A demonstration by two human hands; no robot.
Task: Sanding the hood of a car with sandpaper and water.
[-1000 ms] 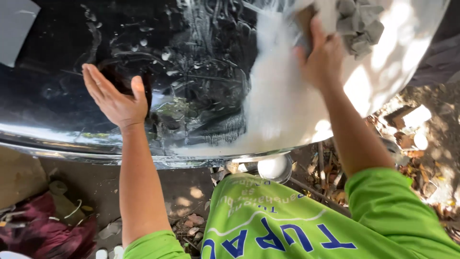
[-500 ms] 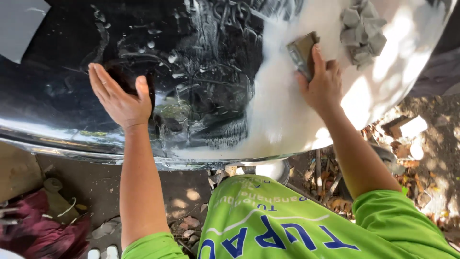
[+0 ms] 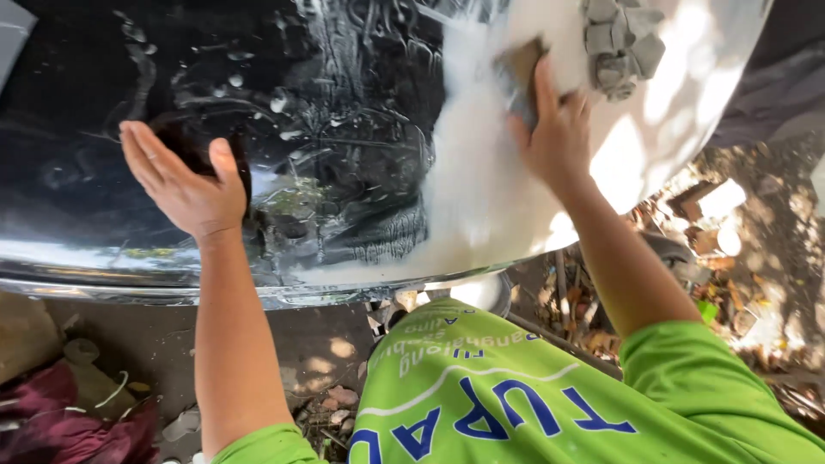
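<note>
A large, wet, glossy black curved panel (image 3: 326, 172) fills the upper view, with a broad white sanded patch (image 3: 490, 198) on its right half. My left hand (image 3: 185, 185) lies flat and open against the dark part of the panel. My right hand (image 3: 554, 133) presses a brownish sanding block (image 3: 516, 73) against the white patch. A grey crumpled cloth or patch of filler (image 3: 619, 39) sits on the panel just right of that hand. Water drops and streaks run over the dark surface.
Bare dirt ground (image 3: 318, 344) lies below the panel, with dry leaves and scraps (image 3: 722, 249) at the right. A dark red cloth (image 3: 60, 425) lies at the lower left. My green shirt (image 3: 533, 387) fills the lower middle.
My right hand has slid the sanding block down and to the left across the white patch. My left hand stays pressed on the panel, almost unmoved.
</note>
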